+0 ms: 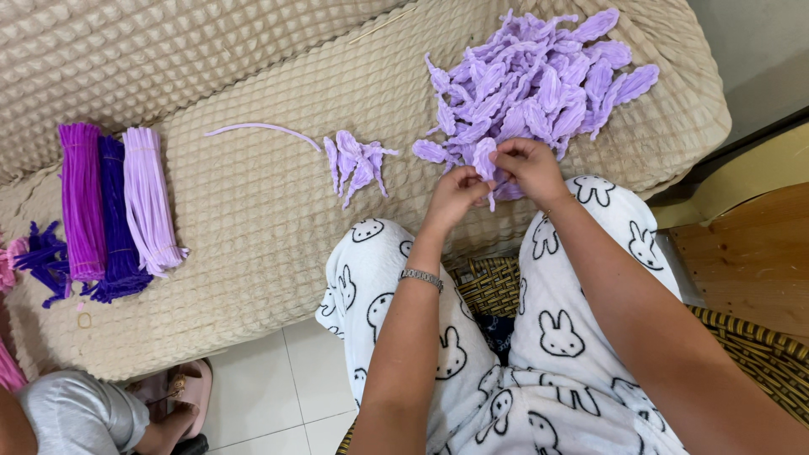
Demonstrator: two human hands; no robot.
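Note:
My left hand [452, 195] and my right hand [530, 168] meet over my knees, both pinching one lilac fuzzy pipe-cleaner piece [486, 163] folded into a petal shape. Just beyond my hands, a big heap of the same lilac folded pieces [533, 84] lies on the beige quilted cushion [253, 219]. A small cluster of lilac pieces [357, 162] lies to the left of my hands, and one straight lilac pipe cleaner [261, 129] lies further left. A metal bracelet [421, 277] is on my left wrist.
Bundles of straight pipe cleaners lie at the left: magenta [82, 199], dark purple [117, 221], pale lilac [150, 200]. Loose dark purple pieces [42, 257] sit beside them. Another person's knee and foot [101, 409] show at bottom left on the white tile floor [286, 396]. A wooden surface [750, 261] is at the right.

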